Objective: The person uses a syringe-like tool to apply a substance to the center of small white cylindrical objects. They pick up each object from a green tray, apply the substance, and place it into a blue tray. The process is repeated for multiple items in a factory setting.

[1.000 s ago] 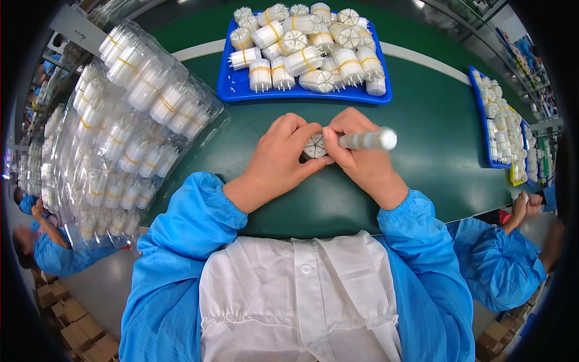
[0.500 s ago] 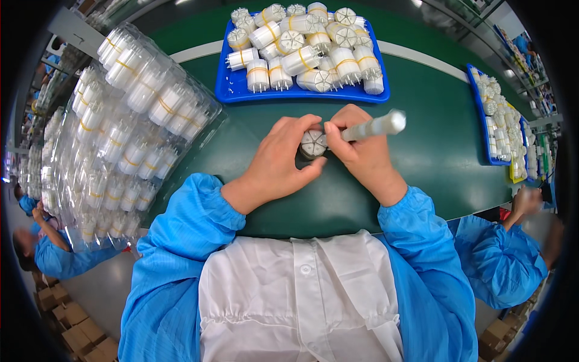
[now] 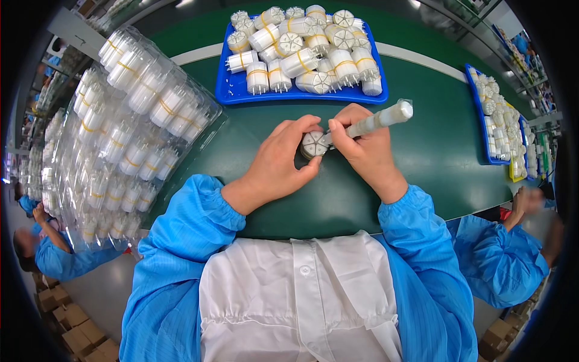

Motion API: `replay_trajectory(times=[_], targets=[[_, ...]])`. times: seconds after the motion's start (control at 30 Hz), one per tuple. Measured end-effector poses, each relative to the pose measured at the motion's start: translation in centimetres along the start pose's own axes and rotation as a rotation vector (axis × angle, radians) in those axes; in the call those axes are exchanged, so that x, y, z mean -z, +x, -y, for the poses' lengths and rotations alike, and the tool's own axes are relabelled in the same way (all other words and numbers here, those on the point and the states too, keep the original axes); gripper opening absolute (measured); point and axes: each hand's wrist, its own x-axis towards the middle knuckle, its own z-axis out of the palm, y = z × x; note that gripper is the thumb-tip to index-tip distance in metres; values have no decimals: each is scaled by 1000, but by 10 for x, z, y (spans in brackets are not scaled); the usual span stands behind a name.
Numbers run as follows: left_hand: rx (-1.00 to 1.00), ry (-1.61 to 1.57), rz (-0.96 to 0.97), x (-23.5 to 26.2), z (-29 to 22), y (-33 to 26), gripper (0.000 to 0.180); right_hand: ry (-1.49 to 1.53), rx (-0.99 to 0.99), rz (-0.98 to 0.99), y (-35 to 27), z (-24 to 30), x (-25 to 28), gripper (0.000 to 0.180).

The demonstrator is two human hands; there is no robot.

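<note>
Your left hand (image 3: 278,158) wraps a small round white bundle (image 3: 313,143), its segmented end face turned up toward the camera; thumb below, fingers curled over the top. The bundle sits just above the green counter (image 3: 434,157), about centre, directly in front of your chest.

Your right hand (image 3: 360,151) is closed on a long white rod-shaped tool (image 3: 380,119), pinched near its lower end. The tool tilts up and to the right, and its tip meets the bundle's face where the two hands come together. Both hands clenched, touching each other at the bundle.

Beyond the hands, a blue tray (image 3: 241,93) lies on the counter, heaped with more white cylinder bundles (image 3: 301,57) ringed with yellow bands; some stand on end, some lie on their sides. Tray is near, not touching your hands.

To your left, stacked clear plastic blister trays (image 3: 129,133) filled with the same banded cylinders lean over the counter edge.

Far right, a second blue tray (image 3: 482,120) holds more white parts. A co-worker's blue sleeve (image 3: 497,256) shows at lower right; another person in blue (image 3: 57,256) at lower left.
</note>
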Motion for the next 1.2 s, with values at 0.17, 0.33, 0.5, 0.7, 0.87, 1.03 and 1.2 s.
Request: replay_trajectory(times=[0.17, 0.33, 0.5, 0.7, 0.87, 1.03, 1.2], targets=[[-29, 119, -4, 2, -3, 3, 61, -133, 141, 16, 1, -4, -4, 15], [-25, 150, 3, 1, 3, 1, 58, 74, -3, -73, -1, 3, -3, 15], [21, -15, 2, -1, 1, -1, 66, 73, -31, -27, -1, 4, -1, 15], [-21, 2, 20, 1, -1, 2, 71, -37, -1, 6, -1, 0, -3, 15], [51, 84, 31, 0, 1, 1, 74, -38, 94, -23, 1, -4, -1, 16], [-16, -37, 18, -1, 2, -2, 73, 59, -19, -27, 2, 3, 2, 15], [-21, -44, 47, 1, 0, 0, 73, 14, -29, 28, 1, 1, 2, 16]])
